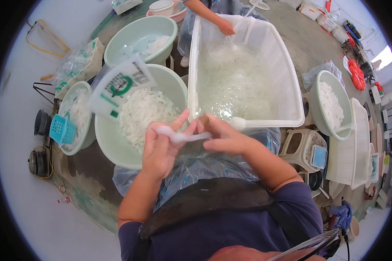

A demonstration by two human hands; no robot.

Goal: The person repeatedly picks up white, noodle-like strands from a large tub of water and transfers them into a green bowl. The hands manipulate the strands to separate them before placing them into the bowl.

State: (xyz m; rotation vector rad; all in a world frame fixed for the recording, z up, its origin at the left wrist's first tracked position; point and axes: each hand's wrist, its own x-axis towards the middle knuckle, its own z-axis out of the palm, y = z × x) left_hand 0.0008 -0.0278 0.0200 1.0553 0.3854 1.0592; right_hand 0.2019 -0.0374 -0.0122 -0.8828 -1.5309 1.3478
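A white translucent strand with a knot-like lump [179, 137] stretches between my two hands, in front of my chest. My left hand [161, 146] is closed around its left end, the fingers partly spread. The strand's right end meets the fingers of my right hand [223, 135]; whether they pinch it is hard to tell. Just beyond my left hand, a pale green basin [109, 153] holds many small white pieces [147, 111], and a printed clear plastic bag [117, 88] lies over its far left rim. A large white tub [289, 78] of cloudy water and fine strands stands beyond my right hand.
Another person's hand [227, 27] reaches over the tub's far end. More green basins stand at far left [140, 24], left [63, 109] and right [317, 107]. A blue perforated basket [62, 129] rests in the left one. A plastic stool [294, 140] stands at right.
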